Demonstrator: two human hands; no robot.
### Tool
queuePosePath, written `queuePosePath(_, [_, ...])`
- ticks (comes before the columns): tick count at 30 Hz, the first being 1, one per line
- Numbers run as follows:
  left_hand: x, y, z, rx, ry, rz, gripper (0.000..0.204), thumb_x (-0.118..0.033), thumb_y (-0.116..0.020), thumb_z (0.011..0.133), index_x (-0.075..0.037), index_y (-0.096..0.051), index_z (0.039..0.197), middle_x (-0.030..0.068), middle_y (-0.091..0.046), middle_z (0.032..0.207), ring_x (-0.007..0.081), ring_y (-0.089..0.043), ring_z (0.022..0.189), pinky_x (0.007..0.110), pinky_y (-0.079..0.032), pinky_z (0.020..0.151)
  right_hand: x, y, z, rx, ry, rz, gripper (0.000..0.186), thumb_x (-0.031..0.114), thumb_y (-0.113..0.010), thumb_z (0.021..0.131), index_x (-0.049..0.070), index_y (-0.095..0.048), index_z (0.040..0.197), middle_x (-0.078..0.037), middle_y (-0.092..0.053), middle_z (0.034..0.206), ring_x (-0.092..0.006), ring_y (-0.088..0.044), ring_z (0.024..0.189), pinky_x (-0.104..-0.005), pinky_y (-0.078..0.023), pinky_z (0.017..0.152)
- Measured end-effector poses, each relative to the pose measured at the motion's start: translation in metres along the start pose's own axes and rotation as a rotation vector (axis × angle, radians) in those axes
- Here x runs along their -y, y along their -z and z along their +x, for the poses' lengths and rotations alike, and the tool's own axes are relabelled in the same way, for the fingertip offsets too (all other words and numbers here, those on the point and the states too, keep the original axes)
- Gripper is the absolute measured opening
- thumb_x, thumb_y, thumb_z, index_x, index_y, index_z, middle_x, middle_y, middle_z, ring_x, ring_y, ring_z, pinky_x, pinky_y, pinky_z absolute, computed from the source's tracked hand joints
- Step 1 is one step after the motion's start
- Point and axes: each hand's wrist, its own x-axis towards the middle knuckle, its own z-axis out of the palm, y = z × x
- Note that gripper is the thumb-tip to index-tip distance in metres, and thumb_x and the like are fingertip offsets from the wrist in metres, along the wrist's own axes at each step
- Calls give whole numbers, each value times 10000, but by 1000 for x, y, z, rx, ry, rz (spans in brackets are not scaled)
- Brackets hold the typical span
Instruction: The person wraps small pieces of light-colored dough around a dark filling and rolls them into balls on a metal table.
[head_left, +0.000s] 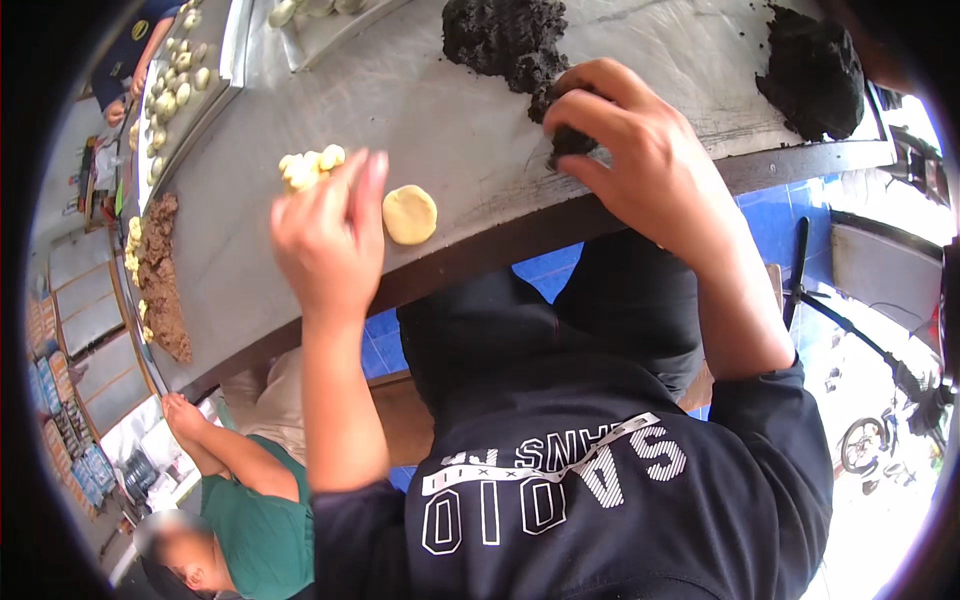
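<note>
My right hand (pixel 640 140) is closed round a small lump of black paste (pixel 572 143), its fingertips at the edge of a bigger black heap (pixel 505 40). Slightly blurred, my left hand (pixel 328 225) hovers over the table with thumb and forefinger stretched out and nothing visible between them. Just past its fingers lies a cluster of small yellow dough pieces (pixel 312 166). A flat, round disc of pale yellow dough (pixel 410 215) rests on the metal tabletop beside that hand's thumb, near the table's front edge.
Another black mound (pixel 815 75) sits at the far right of the table (pixel 480 140). Brown paste (pixel 162 280) lies along the left end, with yellow bits beside it. Trays of pale dough balls (pixel 175 95) stand at the back left. A person in green (pixel 260 500) is at lower left.
</note>
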Motion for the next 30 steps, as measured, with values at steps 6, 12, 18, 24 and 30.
queuePosePath(6, [-27,4,-46,41,412,-324,134,-158,-816,1062,-25,-822,1068,74,-780,1180,198,-699,1116,384,-567,960,21,-2,-9,14,-13,106,374,53,-872,855,53,-806,1223,-127,-745,1204,-363,-702,1125,-465,-598,980])
queuePosePath(12, [-47,3,-38,-4,695,-1001,328,-90,-663,1165,56,-588,1449,282,-797,1296,245,-782,1203,345,-583,1088,36,-7,-5,49,-60,37,372,25,-864,852,47,-795,1217,-137,-746,1222,-387,-738,1088,-480,-616,957])
queuePosePath(18, [-88,2,-6,-176,893,-1566,464,-134,-636,1182,58,-559,1598,218,-685,1562,263,-730,1339,395,-590,1136,51,-43,16,-161,46,248,137,38,-756,915,30,-709,1044,-130,-685,1023,-345,-747,990,-463,-639,820])
queuePosePath(24, [-37,-11,-15,133,225,-556,299,7,-918,811,9,-801,1086,95,-808,1076,238,-792,888,366,-622,793,49,-33,16,-46,44,495,221,55,-865,848,38,-773,1047,-110,-719,1039,-372,-755,940,-462,-632,801])
queuePosePath(30, [-37,-24,-2,108,77,-504,472,-125,-1005,651,-30,-750,1037,95,-719,930,286,-728,780,420,-576,710,64,-35,4,84,171,320,303,58,-813,785,37,-794,1086,-121,-737,1158,-335,-724,1048,-435,-629,880])
